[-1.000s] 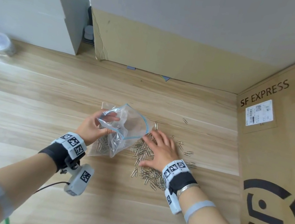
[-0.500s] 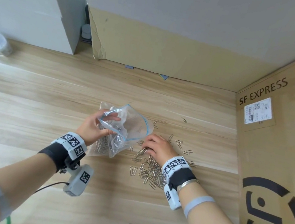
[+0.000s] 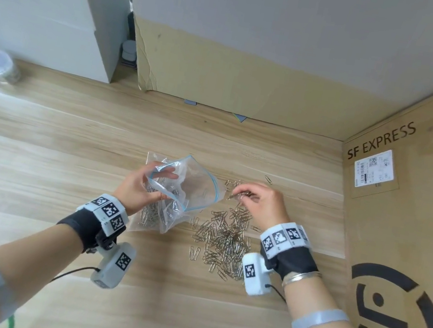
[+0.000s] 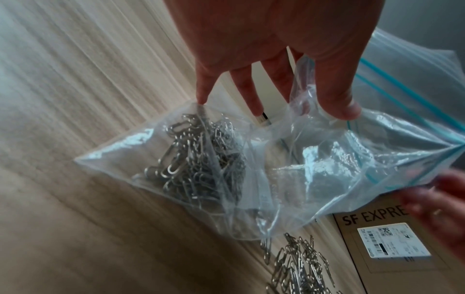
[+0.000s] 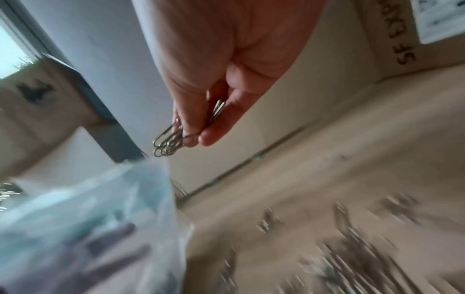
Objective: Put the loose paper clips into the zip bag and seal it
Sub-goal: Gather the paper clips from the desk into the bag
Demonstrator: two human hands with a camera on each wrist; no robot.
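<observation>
left hand pinched the zip bag rim, mouth held open, some clips already inside. right hand, just beside the mouth, pinched a few paper clips. loose pile lay on the table under the right wrist; cardboard box beyond.

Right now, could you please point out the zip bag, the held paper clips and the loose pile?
zip bag [image 3: 199,187]: head view, clear upper wall.
held paper clips [image 5: 167,142]: right wrist view, protruding loops.
loose pile [image 3: 225,240]: head view, dense middle.
</observation>
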